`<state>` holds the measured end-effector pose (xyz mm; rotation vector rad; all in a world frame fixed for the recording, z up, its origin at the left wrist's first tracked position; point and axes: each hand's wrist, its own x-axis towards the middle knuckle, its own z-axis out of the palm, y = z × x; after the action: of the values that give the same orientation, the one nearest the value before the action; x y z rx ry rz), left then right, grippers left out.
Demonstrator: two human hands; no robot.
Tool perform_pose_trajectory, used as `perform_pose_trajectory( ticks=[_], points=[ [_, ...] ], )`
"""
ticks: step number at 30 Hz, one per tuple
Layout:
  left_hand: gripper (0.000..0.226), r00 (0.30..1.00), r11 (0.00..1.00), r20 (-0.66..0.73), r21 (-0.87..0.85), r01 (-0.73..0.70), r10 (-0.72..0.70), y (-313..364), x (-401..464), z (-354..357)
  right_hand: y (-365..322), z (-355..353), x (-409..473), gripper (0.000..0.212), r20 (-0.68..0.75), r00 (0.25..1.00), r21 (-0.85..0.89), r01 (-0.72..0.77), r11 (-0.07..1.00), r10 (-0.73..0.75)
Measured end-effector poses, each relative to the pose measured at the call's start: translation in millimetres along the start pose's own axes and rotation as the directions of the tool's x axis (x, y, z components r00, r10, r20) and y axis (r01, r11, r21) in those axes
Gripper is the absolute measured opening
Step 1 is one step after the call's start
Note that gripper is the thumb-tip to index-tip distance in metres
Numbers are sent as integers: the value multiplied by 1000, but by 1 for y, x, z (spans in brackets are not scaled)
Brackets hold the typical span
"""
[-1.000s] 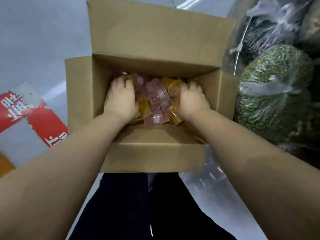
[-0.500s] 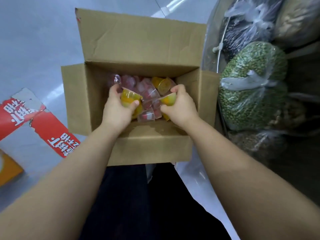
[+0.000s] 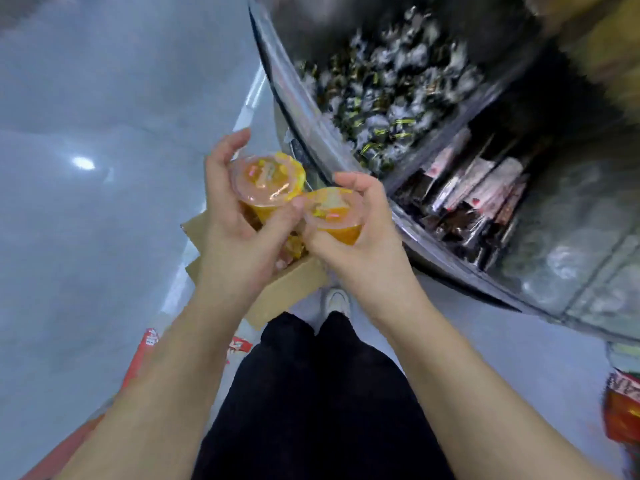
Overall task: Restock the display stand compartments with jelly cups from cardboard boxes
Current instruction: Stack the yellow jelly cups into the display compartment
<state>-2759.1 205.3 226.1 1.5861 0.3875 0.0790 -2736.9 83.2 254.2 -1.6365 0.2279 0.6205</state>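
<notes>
The curved display stand (image 3: 398, 188) has a glossy clear front wall with crinkly wrapped sweets behind it; a cup carried too low could knock that rim. Below sits the matte cardboard box (image 3: 294, 282). Each hand – left hand (image 3: 235, 216), right hand (image 3: 360, 233) – curls round a slick tapered orange jelly cup (image 3: 266, 181), the second jelly cup (image 3: 334, 211) touching it, so either may slip.
</notes>
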Motion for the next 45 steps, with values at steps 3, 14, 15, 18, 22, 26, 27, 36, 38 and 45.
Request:
perform_pose_trajectory(
  ticks=[3,14,15,18,22,26,27,36,38,45],
  points=[
    [56,988,993,110,31,-110,106,58,2,24,-42,-29,-35,52,-137,984,15,116,993,-113],
    [62,720,826,497,11,-563,485,179,6,167,-104,-176,-113,46,-552,759,-38,391,919,-346],
    [62,698,812,505,-10,-583,507,187,5,178,-107,-186,-118,46,-555,746,-47,414,909,-368],
    [64,669,784,515,-9,-621,536,209,7,205,-122,-213,-126,48,-574,700,-124,438,890,-425],
    [65,624,733,570,54,-678,535,235,20,230,-146,-245,-119,51,-589,633,-257,442,859,-502],
    [59,543,673,686,105,-732,484,252,44,240,-163,-264,-102,52,-543,636,-415,365,833,-549],
    [57,505,623,718,126,-772,479,255,52,241,-165,-267,-97,52,-523,641,-489,314,814,-562],
    [70,297,518,910,111,-848,290,260,91,249,-171,-278,-78,61,-435,761,-684,67,726,-481],
    [76,272,562,919,69,-824,286,261,97,253,-175,-276,-73,58,-429,768,-672,81,736,-475],
    [75,339,771,879,-50,-635,336,261,106,268,-181,-276,-58,36,-549,625,-588,182,788,-554]
  ],
)
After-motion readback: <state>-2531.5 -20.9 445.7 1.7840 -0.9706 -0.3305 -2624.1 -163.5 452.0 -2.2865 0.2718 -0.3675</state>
